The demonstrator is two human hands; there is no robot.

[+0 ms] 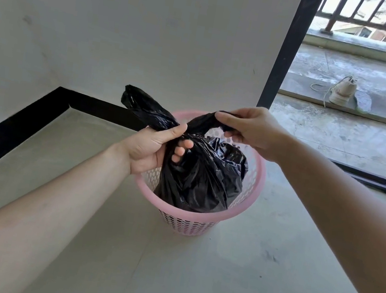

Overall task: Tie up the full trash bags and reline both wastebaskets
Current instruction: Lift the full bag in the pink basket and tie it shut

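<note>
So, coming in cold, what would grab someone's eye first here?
The black trash bag, bulging out of the pink wastebasket at centre on the floor. The left hand and right hand each hold a gathered ear of it above the rim. A lone shoe sits outside the doorway, upper right.

The trash bag (203,178) is thin black plastic, glossy and crinkled. The wastebasket (255,182) is smooth pink plastic, its wall pierced with small holes. The floor (191,274) looks like matt grey concrete, faintly scuffed.
</note>
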